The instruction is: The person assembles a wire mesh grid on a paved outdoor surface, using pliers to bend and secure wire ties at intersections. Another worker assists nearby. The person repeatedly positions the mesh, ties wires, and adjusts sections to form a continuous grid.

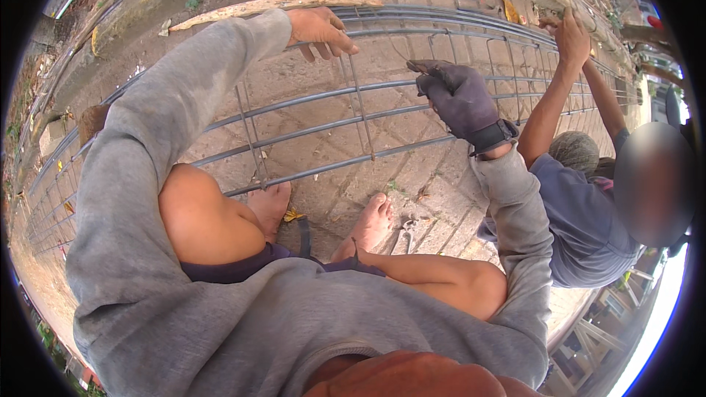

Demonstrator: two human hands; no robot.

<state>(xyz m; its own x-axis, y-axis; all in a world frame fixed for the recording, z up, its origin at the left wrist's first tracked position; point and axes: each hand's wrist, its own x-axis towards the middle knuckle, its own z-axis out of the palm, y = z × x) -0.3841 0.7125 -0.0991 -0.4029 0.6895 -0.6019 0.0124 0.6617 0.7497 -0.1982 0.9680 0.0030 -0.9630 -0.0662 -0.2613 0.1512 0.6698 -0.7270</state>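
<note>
A long cage of steel reinforcing bars (pixel 312 131), with thin cross ties, stretches from left to right in front of me. My bare left hand (pixel 320 32) rests over its far upper bars, the fingers loosely curved and apart, with nothing seen in them. Over the middle of the cage is my right hand (pixel 463 103), in a dark purple glove with a black wrist strap. Its thumb and forefinger are pinched together at the end of a thin tie wire (pixel 398 50), which curves up toward the far bars. The palm is turned away from view.
Metal pincers (pixel 407 235) lie on the brick paving (pixel 434 228) beside my bare foot. At the right another person (pixel 573 206) sits with both hands at the far bars. Beyond the cage are a wooden pole (pixel 272 4), dry leaves and a concrete kerb (pixel 147 4).
</note>
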